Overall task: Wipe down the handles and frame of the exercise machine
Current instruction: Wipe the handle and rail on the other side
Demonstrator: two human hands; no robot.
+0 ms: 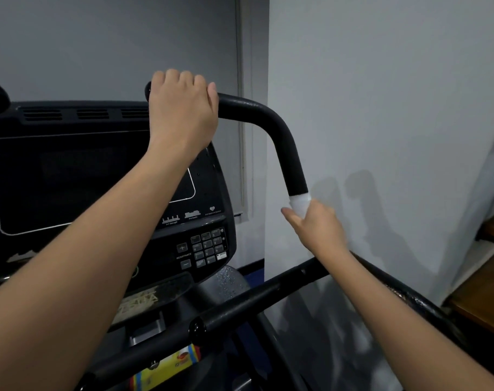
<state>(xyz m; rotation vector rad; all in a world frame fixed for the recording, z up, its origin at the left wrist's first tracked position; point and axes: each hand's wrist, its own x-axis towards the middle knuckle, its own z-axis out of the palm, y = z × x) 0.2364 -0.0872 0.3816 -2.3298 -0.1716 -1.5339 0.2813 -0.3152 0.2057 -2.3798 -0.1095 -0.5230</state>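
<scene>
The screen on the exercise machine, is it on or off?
Off, it seems: the screen is dark and shows nothing, with only its pale outline and the printed labels below visible.

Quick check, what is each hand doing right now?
Left hand: grips the top end of the black handle.
Right hand: holds a white cloth wrapped round the same handle, lower down.

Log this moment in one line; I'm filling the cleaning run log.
left hand: grips curved black foam handle top | right hand: wraps white cloth around handle's lower end
</scene>
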